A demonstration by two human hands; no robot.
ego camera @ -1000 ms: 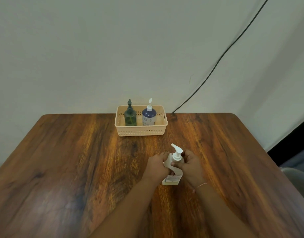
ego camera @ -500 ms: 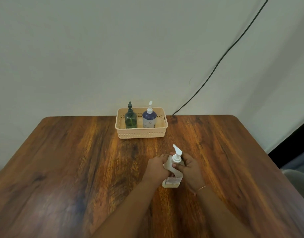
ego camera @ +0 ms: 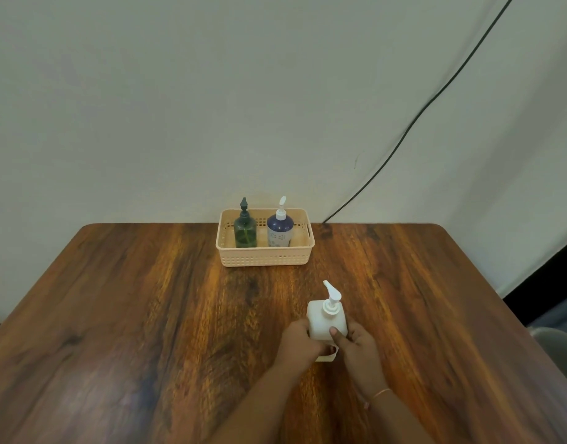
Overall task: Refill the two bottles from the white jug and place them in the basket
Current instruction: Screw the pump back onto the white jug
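A white jug with a pump top stands on the wooden table in front of me. My left hand grips its lower left side and my right hand grips its lower right, thumb on the front face. The jug's base is partly hidden by my fingers. At the table's far edge a beige basket holds a dark green bottle on the left and a dark blue pump bottle on the right, both upright.
A black cable runs down the wall to the table's back edge right of the basket. A grey chair shows past the table's right edge. Bare wood lies left and right of the jug.
Both hands have slid down from the jug's pump and neck to its lower body. The pump top now stands uncovered. The jug stays at the same spot.
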